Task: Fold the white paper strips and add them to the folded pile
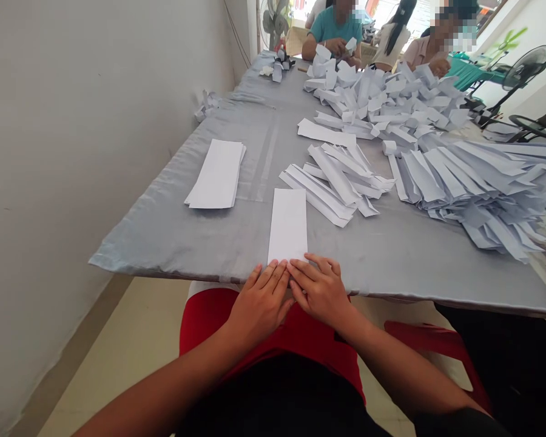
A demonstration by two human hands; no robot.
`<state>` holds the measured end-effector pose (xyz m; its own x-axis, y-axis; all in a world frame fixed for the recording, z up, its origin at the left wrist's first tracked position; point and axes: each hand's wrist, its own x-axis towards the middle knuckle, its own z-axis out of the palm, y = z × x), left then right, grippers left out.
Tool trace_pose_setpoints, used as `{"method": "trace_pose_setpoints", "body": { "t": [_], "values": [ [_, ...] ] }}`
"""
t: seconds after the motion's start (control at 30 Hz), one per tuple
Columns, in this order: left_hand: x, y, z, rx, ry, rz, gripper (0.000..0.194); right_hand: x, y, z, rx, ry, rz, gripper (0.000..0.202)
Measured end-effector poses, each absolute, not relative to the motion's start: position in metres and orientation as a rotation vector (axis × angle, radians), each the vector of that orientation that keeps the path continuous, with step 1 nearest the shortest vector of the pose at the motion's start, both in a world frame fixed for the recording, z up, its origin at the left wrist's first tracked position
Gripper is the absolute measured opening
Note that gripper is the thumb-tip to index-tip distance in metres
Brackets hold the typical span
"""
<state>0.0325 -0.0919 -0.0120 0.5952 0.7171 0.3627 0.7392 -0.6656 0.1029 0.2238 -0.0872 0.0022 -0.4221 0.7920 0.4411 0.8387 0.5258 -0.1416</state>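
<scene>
A white paper strip lies lengthwise at the table's near edge, in front of my body. On its near end rest the fingertips of my left hand, stretched out and flat, with the thumb apart below. My right hand presses the same end from the right, its fingers extended and spread. The two sets of fingertips almost meet at the middle of the strip. The paper's nearest edge is hidden under my fingers. Just beyond, to the right, lie several folded paper strips in a loose heap.
A stack of flat white paper lies to the left on the cloth-covered table. Large piles of folded paper and crumpled-looking pieces cover the right and far side. People sit at the far end. A wall runs along the left.
</scene>
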Motion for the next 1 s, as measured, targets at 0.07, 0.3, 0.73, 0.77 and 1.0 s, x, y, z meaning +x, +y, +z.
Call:
{"method": "trace_pose_setpoints", "body": {
  "t": [0.07, 0.3, 0.73, 0.77, 1.0],
  "values": [
    [0.033, -0.092, -0.010, -2.758, -1.274, -0.584, 0.051, 0.227, -0.089, 0.001, -1.368, -2.314, -0.125, 0.032],
    [0.025, -0.089, -0.006, -2.766, -1.252, -0.580, 0.045, 0.244, -0.092, 0.002, -1.384, -2.331, -0.234, 0.029],
    [-0.008, -0.076, 0.002, -2.784, -1.100, -0.664, 0.034, 0.251, -0.092, 0.010, -1.386, -2.336, -0.270, 0.024],
    [-0.008, -0.075, 0.002, -2.782, -1.089, -0.677, 0.033, 0.249, -0.091, 0.012, -1.392, -2.335, -0.269, 0.024],
    [-0.003, -0.073, 0.004, -2.808, -1.114, -0.699, 0.032, 0.222, -0.086, 0.017, -1.406, -2.349, -0.191, 0.027]
  ]
}}
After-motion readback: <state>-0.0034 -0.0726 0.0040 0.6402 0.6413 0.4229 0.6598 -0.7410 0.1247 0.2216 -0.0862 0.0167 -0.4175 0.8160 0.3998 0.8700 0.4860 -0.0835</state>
